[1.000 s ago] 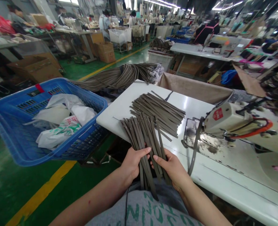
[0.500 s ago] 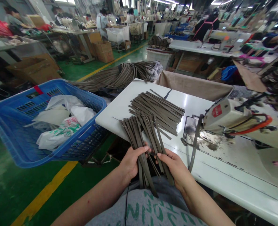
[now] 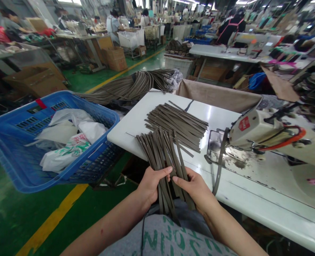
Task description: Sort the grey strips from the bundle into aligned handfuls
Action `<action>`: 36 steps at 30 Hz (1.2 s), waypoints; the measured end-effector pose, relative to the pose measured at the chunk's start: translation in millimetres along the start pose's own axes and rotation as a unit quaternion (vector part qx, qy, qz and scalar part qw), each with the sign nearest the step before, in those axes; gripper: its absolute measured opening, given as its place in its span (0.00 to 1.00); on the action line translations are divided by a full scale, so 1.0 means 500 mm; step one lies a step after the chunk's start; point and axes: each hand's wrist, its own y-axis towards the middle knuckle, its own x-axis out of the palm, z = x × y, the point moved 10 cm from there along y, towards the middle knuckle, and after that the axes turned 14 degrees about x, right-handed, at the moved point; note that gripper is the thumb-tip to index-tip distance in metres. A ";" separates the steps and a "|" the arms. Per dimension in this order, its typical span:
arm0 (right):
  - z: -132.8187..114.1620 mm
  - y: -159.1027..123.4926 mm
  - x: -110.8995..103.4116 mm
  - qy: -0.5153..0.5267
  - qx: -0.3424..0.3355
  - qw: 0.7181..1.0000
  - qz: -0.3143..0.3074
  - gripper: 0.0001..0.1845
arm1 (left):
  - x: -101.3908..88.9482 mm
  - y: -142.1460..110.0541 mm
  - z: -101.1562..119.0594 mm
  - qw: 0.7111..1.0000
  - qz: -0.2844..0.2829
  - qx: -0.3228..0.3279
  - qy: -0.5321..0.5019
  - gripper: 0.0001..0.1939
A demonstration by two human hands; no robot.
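Note:
My left hand [image 3: 153, 183] is closed round a bundle of grey-brown fabric strips [image 3: 150, 149], its thumb pressed across them. Close beside it, my right hand [image 3: 190, 185] grips another group of the same strips [image 3: 182, 167], thumb on top. Both groups fan out over the near edge of the white sewing table [image 3: 130, 122], and their lower ends hang above my lap. Just beyond them lies a loose pile of similar strips [image 3: 177, 122] on the tabletop. The fingers underneath the strips are mostly hidden.
To the right stands a sewing machine [image 3: 255, 129], with a single strip [image 3: 220, 163] lying by its needle area. A blue basket [image 3: 93, 160] holding white plastic bags is at the left. Long strips [image 3: 136, 83] are heaped behind the table, beside a cloth-lined bin [image 3: 218, 94].
My hands parted slightly half a second ago, with a gap between the two groups of strips, and are now close together again. The pile on the table has stayed put.

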 end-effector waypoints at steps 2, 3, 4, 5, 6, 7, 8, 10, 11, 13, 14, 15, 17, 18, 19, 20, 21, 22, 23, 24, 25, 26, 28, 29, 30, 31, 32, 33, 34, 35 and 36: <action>0.004 0.004 -0.001 -0.001 -0.003 1.000 -0.002 0.24 | -0.004 0.000 -0.001 1.000 0.008 -0.003 0.007 0.18; 0.006 0.007 -0.001 -0.001 -0.003 1.000 -0.003 0.24 | -0.006 0.000 -0.002 1.000 0.009 -0.005 0.010 0.17; 0.009 0.009 -0.002 0.000 -0.001 1.000 -0.006 0.25 | -0.007 0.001 -0.003 1.000 0.008 -0.006 0.012 0.17; 0.011 0.012 -0.003 0.000 -0.001 1.000 -0.007 0.25 | -0.007 0.003 -0.003 1.000 0.004 -0.008 0.014 0.17; 0.013 0.014 -0.005 0.002 -0.001 1.000 -0.008 0.25 | -0.007 0.004 -0.004 1.000 0.000 -0.010 0.015 0.17; 0.014 0.015 -0.006 0.003 -0.001 1.000 -0.009 0.26 | -0.007 0.005 -0.005 1.000 -0.005 -0.011 0.015 0.17; 0.014 0.016 -0.007 0.004 -0.001 1.000 -0.011 0.26 | -0.008 0.006 -0.006 1.000 -0.007 -0.014 0.015 0.17; 0.015 0.016 -0.005 0.007 0.002 1.000 -0.017 0.26 | -0.011 0.006 -0.009 1.000 -0.005 -0.020 0.014 0.18; 0.015 0.015 -0.004 0.009 0.004 1.000 -0.020 0.26 | -0.012 0.006 -0.010 1.000 -0.002 -0.023 0.013 0.18; 0.014 0.013 -0.002 0.019 0.009 0.999 -0.024 0.27 | -0.014 0.005 -0.010 1.000 0.003 -0.027 0.011 0.19; 0.013 0.011 -0.001 0.025 0.012 0.999 -0.025 0.26 | -0.014 0.004 -0.009 1.000 0.003 -0.027 0.010 0.19; 0.014 0.010 0.000 0.031 0.017 0.999 -0.025 0.26 | -0.013 0.004 -0.007 1.000 0.001 -0.026 0.009 0.20; 0.015 0.008 0.001 0.042 0.027 0.998 -0.025 0.24 | -0.010 0.002 -0.006 1.000 -0.003 -0.029 0.007 0.20; 0.018 0.008 0.000 0.046 0.034 0.998 -0.024 0.24 | -0.009 0.001 -0.005 0.999 -0.005 -0.032 0.006 0.20; 0.020 0.008 0.000 0.049 0.040 0.998 -0.023 0.23 | -0.008 0.000 -0.006 0.999 -0.007 -0.035 0.005 0.20; 0.021 0.007 -0.001 0.052 0.042 0.998 -0.021 0.23 | -0.008 -0.001 -0.006 0.999 -0.008 -0.039 0.004 0.20; 0.022 0.007 -0.002 0.054 0.042 0.997 -0.020 0.23 | -0.008 -0.002 -0.006 0.999 -0.008 -0.042 0.003 0.20; 0.022 0.007 -0.004 0.054 0.040 0.998 -0.019 0.23 | -0.009 -0.002 -0.007 0.999 -0.008 -0.043 0.003 0.20; 0.021 0.006 -0.005 0.053 0.036 0.998 -0.017 0.23 | -0.009 -0.002 -0.007 0.999 -0.010 -0.043 0.001 0.19; 0.020 0.005 -0.006 0.050 0.031 0.998 -0.014 0.23 | -0.009 -0.001 -0.008 0.999 -0.013 -0.042 -0.002 0.19; 0.018 0.004 -0.006 0.045 0.026 0.999 -0.012 0.24 | -0.010 -0.001 -0.008 0.999 -0.017 -0.040 -0.006 0.20; 0.016 0.003 -0.006 0.039 0.022 0.999 -0.009 0.24 | -0.010 0.000 -0.008 0.999 -0.019 -0.037 -0.011 0.20; 0.010 0.000 -0.006 0.025 0.011 1.000 -0.003 0.25 | -0.012 0.001 -0.010 0.999 -0.017 -0.033 -0.024 0.20; 0.007 -0.001 -0.006 0.020 0.005 1.000 -0.001 0.25 | -0.014 0.001 -0.012 0.999 -0.011 -0.033 -0.028 0.20; 0.004 -0.001 -0.005 0.016 -0.001 1.000 0.001 0.24 | -0.017 0.001 -0.014 0.999 -0.004 -0.034 -0.031 0.19; 0.003 -0.001 -0.005 0.013 -0.005 1.000 0.003 0.24 | -0.018 0.000 -0.016 0.999 0.002 -0.035 -0.034 0.19; 0.002 -0.001 -0.005 0.012 -0.009 1.000 0.004 0.24 | -0.019 -0.001 -0.017 0.999 0.006 -0.035 -0.034 0.20; 0.001 0.000 -0.004 0.011 -0.011 1.000 0.005 0.24 | -0.018 -0.003 -0.017 0.999 0.008 -0.033 -0.033 0.20; 0.001 0.001 -0.004 0.010 -0.014 1.000 0.007 0.25 | -0.015 -0.003 -0.015 0.999 0.005 -0.028 -0.032 0.20; 0.002 0.002 -0.003 0.008 -0.015 1.000 0.007 0.25 | -0.011 -0.004 -0.012 0.999 -0.003 -0.020 -0.032 0.20; 0.004 0.003 -0.001 0.006 -0.014 1.000 0.004 0.25 | -0.006 -0.004 -0.009 0.999 -0.012 -0.012 -0.033 0.21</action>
